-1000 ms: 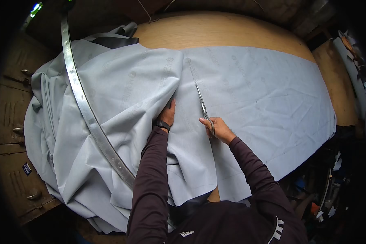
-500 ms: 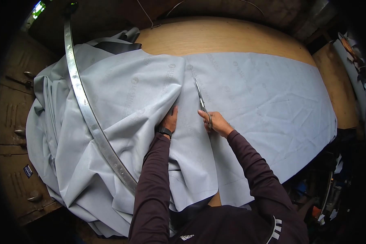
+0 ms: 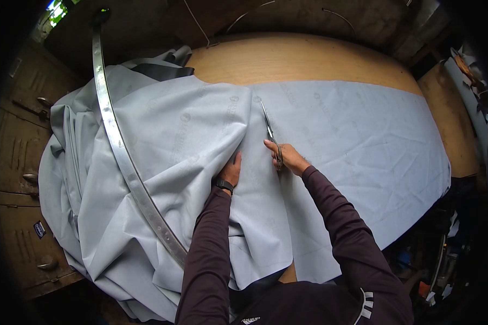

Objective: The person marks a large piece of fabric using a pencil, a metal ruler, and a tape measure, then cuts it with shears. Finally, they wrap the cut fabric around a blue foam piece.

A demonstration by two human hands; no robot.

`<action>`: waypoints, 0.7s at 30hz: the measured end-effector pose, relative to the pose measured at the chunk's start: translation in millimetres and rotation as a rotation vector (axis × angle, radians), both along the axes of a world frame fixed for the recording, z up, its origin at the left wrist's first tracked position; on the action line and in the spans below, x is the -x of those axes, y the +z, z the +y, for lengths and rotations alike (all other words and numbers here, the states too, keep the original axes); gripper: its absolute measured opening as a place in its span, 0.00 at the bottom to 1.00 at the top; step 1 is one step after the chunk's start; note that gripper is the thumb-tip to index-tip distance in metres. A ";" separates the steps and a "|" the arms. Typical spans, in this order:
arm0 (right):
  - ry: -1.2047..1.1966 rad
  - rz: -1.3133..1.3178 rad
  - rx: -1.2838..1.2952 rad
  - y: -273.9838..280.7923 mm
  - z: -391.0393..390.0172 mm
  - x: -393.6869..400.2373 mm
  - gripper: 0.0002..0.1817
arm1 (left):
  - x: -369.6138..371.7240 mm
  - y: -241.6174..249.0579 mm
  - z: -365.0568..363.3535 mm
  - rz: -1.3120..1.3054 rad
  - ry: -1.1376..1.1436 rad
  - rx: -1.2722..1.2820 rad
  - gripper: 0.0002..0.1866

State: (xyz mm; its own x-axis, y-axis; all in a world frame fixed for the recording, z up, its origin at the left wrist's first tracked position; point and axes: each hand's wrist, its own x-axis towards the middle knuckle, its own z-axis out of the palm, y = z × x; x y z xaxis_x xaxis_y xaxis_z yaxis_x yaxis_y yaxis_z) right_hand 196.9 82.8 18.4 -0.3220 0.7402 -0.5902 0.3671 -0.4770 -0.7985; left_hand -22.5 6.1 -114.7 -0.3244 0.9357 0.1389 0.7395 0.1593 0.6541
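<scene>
A wide sheet of grey fabric (image 3: pixel 363 141) with faint printed logos covers the wooden tabletop. My right hand (image 3: pixel 291 158) grips the handles of metal scissors (image 3: pixel 268 124), whose blades point away from me over the sheet. A cut edge runs from near the scissors' handles down towards my body, with bare wood showing between the two parts at the near end. To the left, my left hand (image 3: pixel 232 172), wearing a black watch, rests against the sheet beside a raised fold. Its thumb is stretched out; its other fingers are partly hidden by the fold.
A curved metal strip (image 3: pixel 119 143) crosses above the bunched fabric on the left. Worn metal cabinets (image 3: pixel 24 238) with handles stand along the left side. Bare wooden tabletop (image 3: pixel 309 57) shows at the far side. Scraps and clutter (image 3: pixel 439 271) lie in shadow at lower right.
The scissors and my right hand have advanced a little away from me along the sheet. My left hand keeps its place on the fabric. The whole view has shifted slightly.
</scene>
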 end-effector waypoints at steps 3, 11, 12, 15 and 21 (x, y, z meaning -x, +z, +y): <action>0.002 -0.050 -0.021 -3.2 15.1 5.7 0.32 | -0.8 9.4 -1.7 -0.016 0.011 0.080 0.39; 0.030 -0.053 -0.072 -6.4 20.6 6.2 0.32 | -1.0 11.0 -1.7 -0.013 0.004 0.044 0.37; 0.024 -0.042 -0.061 -5.3 26.2 9.5 0.32 | 0.4 6.0 -1.2 -0.011 -0.002 0.061 0.38; 0.012 -0.023 -0.024 0.7 49.1 17.9 0.32 | 1.8 -8.3 2.3 0.017 0.000 0.052 0.39; 0.031 -0.020 -0.131 -9.4 50.7 14.3 0.32 | 2.8 -16.3 1.9 -0.040 -0.027 0.073 0.37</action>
State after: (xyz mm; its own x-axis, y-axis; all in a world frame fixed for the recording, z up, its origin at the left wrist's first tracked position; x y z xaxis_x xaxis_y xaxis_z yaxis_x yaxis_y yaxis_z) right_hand 182.6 133.5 9.0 -0.3347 0.8014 -0.4957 0.3969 -0.3572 -0.8455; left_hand -25.3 8.1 -131.0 -0.3033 0.9511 0.0576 0.7174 0.1881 0.6707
